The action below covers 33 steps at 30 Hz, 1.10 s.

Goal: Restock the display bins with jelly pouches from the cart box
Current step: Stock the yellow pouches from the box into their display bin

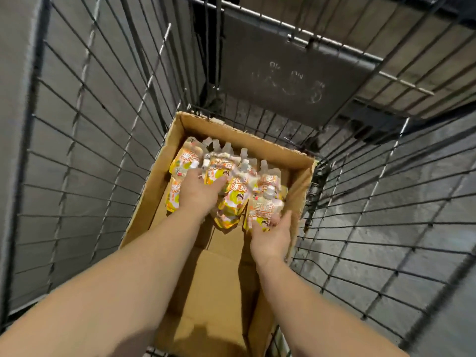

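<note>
A wire cart [85, 140] fills the view, its mesh walls rising on all sides, with a grey plastic flap [291, 73] hanging on the far wall at twelve o'clock. On its floor sits an open cardboard box [219, 279], long side running from six to twelve o'clock. Both bare forearms reach down into it from the near edge. The jelly pouches [233, 202] — yellow and orange, with white spouts — are heaped in the far half of the box. The left hand [199, 194] lies palm down on the heap, fingers curled over a pouch at about eleven o'clock. The right hand [271, 238], at the heap's four o'clock edge against the box's right wall, cups one pouch [260, 215] from below — fingers bent round its lower end. Bare cardboard shows in the near half.
</note>
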{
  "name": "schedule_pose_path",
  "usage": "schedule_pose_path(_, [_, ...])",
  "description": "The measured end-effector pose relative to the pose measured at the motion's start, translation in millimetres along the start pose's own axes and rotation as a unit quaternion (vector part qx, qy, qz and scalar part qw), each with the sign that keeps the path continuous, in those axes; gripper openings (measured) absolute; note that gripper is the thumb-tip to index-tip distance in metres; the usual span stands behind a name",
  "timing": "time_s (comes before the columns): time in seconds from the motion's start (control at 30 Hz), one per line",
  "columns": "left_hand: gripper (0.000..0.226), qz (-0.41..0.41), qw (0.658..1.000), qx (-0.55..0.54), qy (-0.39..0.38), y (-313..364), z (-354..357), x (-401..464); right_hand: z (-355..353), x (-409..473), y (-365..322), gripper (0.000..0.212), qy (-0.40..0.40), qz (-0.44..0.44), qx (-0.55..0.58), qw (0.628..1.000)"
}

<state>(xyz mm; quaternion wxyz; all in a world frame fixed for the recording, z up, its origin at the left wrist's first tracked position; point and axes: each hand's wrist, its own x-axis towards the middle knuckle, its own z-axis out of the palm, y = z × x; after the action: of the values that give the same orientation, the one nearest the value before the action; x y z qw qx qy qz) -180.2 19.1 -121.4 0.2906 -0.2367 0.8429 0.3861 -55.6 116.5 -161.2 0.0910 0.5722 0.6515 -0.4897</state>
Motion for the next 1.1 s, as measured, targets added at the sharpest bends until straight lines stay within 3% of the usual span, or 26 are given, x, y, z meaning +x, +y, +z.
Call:
schedule_pose_path(0.17, [0.053,-0.021,0.997,-0.072,-0.016,-5,8,6,14,15,1,0.047,0.005,0.035,-0.053,0.998])
schedule_pose_path(0.33, [0.038,-0.074,0.981,-0.157,-0.082,-21,0,15,24,16,-2,0.05,0.011,0.055,-0.083,0.995])
schedule_pose_path(0.47, [0.015,-0.105,0.969,-0.146,-0.171,-48,-16,11,15,16,2,0.041,-0.021,0.06,-0.017,0.998])
schedule_pose_path(0.6, [0.022,-0.133,0.955,-0.151,-0.219,-64,-27,-14,-4,-4,-1,0.049,-0.018,0.072,0.011,0.997])
schedule_pose_path(0.73, [0.037,-0.137,0.94,-0.156,-0.27,-72,-45,-52,-24,-39,-10,0.032,-0.04,0.065,0.04,0.996])
schedule_pose_path(0.87, [0.052,-0.098,0.935,-0.161,-0.3,-76,-73,-88,-46,-86,-27,0.025,-0.12,0.045,0.116,0.985])
schedule_pose_path(1.0, [0.048,-0.07,0.926,-0.192,-0.317,-77,-101,-130,-65,-138,-44,0.03,-0.185,-0.019,0.089,0.979])
schedule_pose_path(1.1, [0.04,-0.046,0.929,-0.233,-0.285,-78,-125,-164,-79,-171,-57,0.037,-0.265,-0.058,0.093,0.958])
